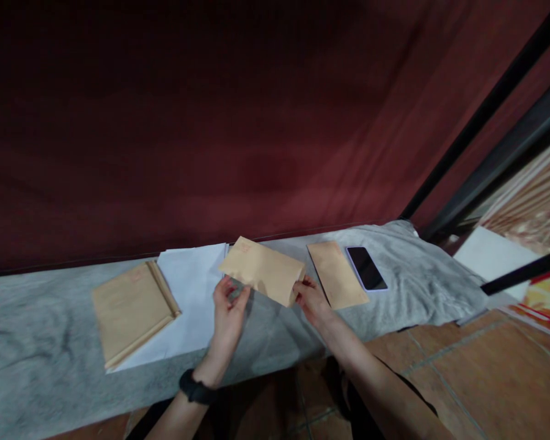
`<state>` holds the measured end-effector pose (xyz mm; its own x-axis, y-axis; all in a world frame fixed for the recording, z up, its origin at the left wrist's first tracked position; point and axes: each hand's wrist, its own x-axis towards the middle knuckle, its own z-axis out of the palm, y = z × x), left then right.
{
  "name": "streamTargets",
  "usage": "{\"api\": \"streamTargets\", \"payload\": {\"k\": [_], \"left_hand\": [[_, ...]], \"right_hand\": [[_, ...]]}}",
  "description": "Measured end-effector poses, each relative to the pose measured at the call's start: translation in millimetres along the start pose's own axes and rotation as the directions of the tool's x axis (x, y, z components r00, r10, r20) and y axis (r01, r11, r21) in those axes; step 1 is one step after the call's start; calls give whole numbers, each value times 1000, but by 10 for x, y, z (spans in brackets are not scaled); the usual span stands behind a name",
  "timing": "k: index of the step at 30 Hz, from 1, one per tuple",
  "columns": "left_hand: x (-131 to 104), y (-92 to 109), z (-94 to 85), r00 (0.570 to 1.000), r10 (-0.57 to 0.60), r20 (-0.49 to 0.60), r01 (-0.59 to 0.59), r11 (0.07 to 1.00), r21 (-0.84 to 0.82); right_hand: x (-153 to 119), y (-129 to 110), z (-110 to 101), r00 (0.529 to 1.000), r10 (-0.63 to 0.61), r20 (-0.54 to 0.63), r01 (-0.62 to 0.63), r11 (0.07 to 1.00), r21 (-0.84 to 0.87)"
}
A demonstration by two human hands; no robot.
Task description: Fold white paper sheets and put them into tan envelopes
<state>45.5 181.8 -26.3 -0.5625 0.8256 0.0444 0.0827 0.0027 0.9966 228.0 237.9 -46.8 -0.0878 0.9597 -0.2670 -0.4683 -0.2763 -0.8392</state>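
Observation:
A tan paper envelope point(266, 269) is held at a slant above the grey cloth, its right end slightly gaping. My right hand point(310, 298) pinches it at that end, fingertips partly hidden at the opening. At the lower left edge, my left hand point(229, 305) has thumb and fingers against the paper, the fingertips partly behind it. A black band point(197, 388) circles my left wrist. Just right of my right hand, another tan envelope point(337, 275) lies flat. White paper sheets point(192, 293) lie left of my left hand, partly under a stack of tan envelopes point(131, 305).
A phone point(368, 269) with a dark screen lies beside the flat envelope. Grey cloth point(41, 330) covers the long narrow surface, backed by a dark red panel point(211, 153). Black bars point(481, 116) slant at right, near a white sheet point(492, 256) and a red-yellow printed item point(547, 299).

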Motion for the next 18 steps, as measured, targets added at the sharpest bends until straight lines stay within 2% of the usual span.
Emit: {"api": "streamTargets", "payload": {"k": [1,2,3,4,5,6,8,12,15,18], "left_hand": [[-40,-13,30,982,-169,89,180,974,-140],[-78,-18,59,927,-303,218,353,903,-243],[-112,-16,85,849,-391,355,499,814,-298],[-140,-10,110,772,-435,464,603,732,-318],[-164,-4,133,718,-453,529,664,673,-325],[-181,1,153,692,-461,555,693,640,-333],[-200,-1,186,695,-476,539,700,620,-354],[-197,-25,204,719,-500,482,680,650,-340],[-183,-23,172,721,-483,497,667,678,-309],[-157,-8,126,718,-471,513,659,697,-282]], "right_hand": [[-24,12,20,1000,0,4,0,1000,5],[-50,26,41,1000,2,10,-2,1000,8],[-78,40,63,1000,5,16,-5,1000,10],[-105,54,84,1000,8,22,-8,1000,9],[-131,66,103,1000,8,26,-8,1000,5],[-154,75,119,1000,5,27,-5,1000,-3],[-186,81,141,1000,-8,30,9,999,-32],[-173,42,142,997,-75,15,76,989,-125],[-118,-8,108,992,-119,-30,112,979,-172],[-80,-53,73,993,-106,-44,97,980,-175]]}}
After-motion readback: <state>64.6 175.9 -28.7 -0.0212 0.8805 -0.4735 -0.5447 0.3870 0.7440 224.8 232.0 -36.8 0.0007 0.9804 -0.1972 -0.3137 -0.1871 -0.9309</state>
